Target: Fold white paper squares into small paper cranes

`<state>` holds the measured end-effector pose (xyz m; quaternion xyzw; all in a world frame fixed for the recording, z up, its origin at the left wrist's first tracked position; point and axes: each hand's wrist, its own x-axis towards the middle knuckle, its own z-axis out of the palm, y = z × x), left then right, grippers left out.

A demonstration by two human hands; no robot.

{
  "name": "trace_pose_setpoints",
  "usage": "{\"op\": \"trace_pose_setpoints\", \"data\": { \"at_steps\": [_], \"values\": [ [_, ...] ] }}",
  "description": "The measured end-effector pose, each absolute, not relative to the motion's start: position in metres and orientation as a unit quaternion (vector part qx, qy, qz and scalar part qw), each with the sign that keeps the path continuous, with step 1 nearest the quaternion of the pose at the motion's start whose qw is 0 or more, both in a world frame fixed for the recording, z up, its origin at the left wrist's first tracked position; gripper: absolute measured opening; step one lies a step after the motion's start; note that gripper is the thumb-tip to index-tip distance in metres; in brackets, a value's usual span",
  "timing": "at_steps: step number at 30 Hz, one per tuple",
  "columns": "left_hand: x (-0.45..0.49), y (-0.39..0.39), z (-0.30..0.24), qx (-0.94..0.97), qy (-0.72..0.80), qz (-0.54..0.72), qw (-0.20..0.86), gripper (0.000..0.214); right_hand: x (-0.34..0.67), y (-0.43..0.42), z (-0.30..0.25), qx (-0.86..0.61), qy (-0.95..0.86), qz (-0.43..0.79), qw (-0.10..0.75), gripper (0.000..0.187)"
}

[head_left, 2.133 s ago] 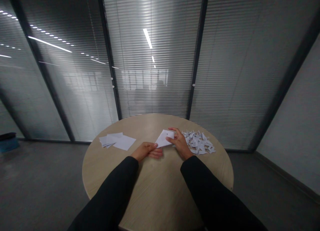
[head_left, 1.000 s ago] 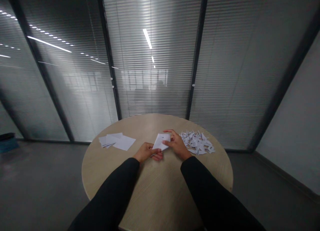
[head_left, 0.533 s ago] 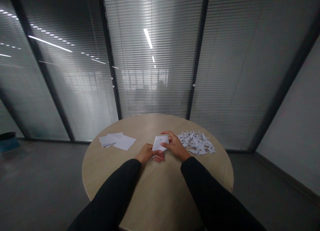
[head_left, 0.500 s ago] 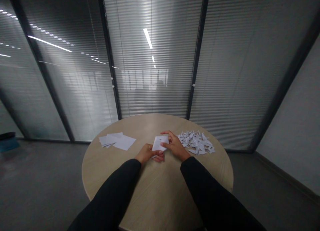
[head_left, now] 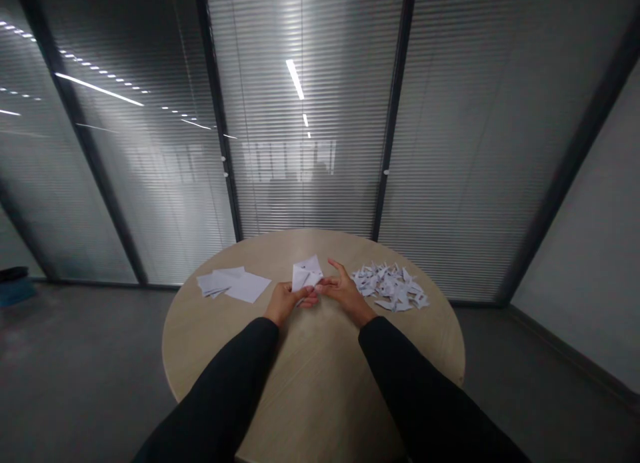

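- Left hand lies knuckles up with a straight wrist, its thumb and fingers pinched together at their tips.
- Right hand sits just beside that pinch, palm turned inward and fingers loosely spread. Its index finger is lifted above the grip, and its thumb tip reaches towards the left fingertips.
- Left forearm and right forearm, in black sleeves, converge towards the pinch.

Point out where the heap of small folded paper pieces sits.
In the head view the heap lies on the right side of the round table, just beyond the right hand, opposite the flat sheets on the left.
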<state>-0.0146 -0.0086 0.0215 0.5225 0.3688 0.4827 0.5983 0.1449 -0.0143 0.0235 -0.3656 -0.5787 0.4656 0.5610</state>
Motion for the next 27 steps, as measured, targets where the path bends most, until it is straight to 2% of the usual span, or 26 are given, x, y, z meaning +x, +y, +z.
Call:
{"op": "trace_pose_setpoints", "data": {
  "at_steps": [17,27],
  "values": [
    [-0.01,-0.017,0.029,0.546,0.383,0.488,0.563,0.027,0.134,-0.017,0.021,-0.363,-0.544,0.434,0.619,0.058],
    [-0.013,-0.016,0.03,0.54,0.399,0.491,0.555,0.023,0.135,-0.02,0.025,-0.375,-0.541,0.423,0.623,0.065]
  ]
}}
